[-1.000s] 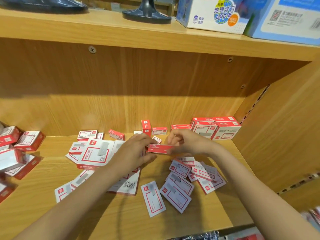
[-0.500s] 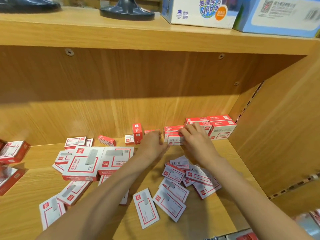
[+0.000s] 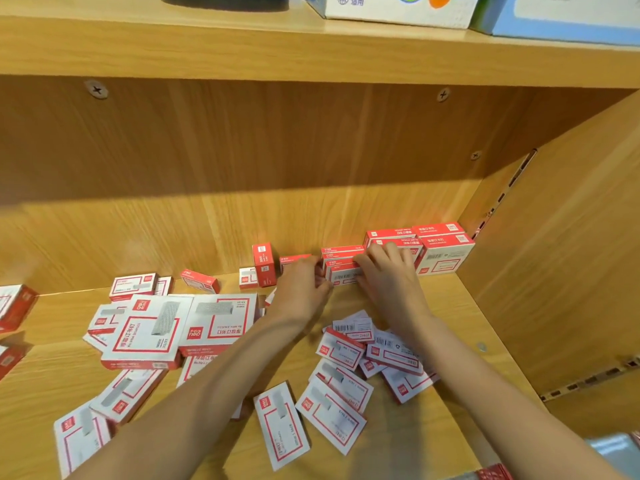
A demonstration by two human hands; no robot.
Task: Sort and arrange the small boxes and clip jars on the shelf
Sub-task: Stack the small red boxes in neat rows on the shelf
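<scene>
While both arms reached to the centre right of the frame, the left hand and right hand pinched a small red box between curled fingers, against the stack of boxes at the shelf back. Loose boxes lay scattered below.

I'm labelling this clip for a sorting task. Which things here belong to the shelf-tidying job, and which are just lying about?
Part of the job:
- left hand and right hand, placing a small box
- stacked red boxes at the back right
- loose small boxes
- two large staple boxes

Just there:
- cartons on the upper shelf
- black base
</scene>
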